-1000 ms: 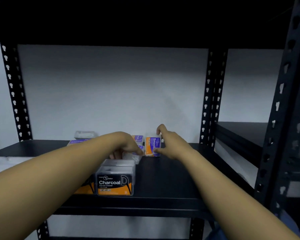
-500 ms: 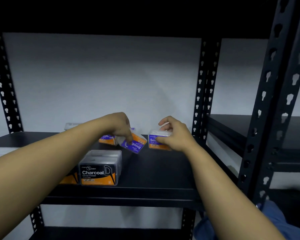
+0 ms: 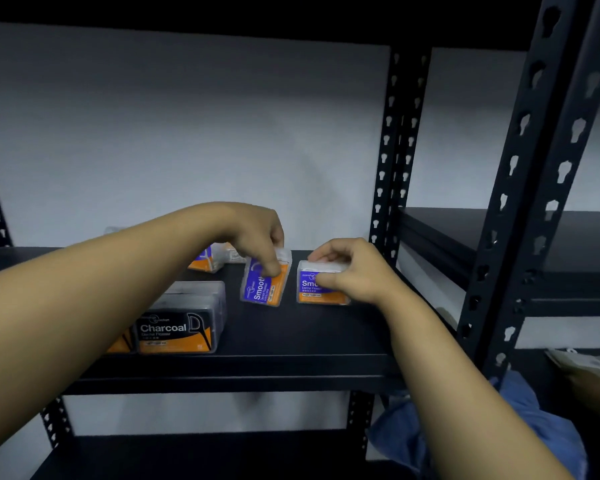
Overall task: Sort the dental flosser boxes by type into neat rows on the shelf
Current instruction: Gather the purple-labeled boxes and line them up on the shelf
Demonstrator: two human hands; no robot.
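On the black shelf my left hand pinches a purple-and-orange Smooth flosser box from above, the box standing slightly tilted. Just to its right my right hand grips a second Smooth box that stands upright on the shelf. A black-and-orange Charcoal box sits near the front edge at the left, with another box behind it and one partly hidden under my left forearm. Further Smooth boxes lie behind my left wrist.
Black perforated uprights stand right behind the right-hand box, and a thicker post rises at the right front. A neighbouring black shelf extends to the right. A lower shelf lies below. White wall behind.
My left hand has carried its Smooth box rightward and turned it nearly upright beside the box under my right hand. The right hand stays on its box. The camera has moved closer.
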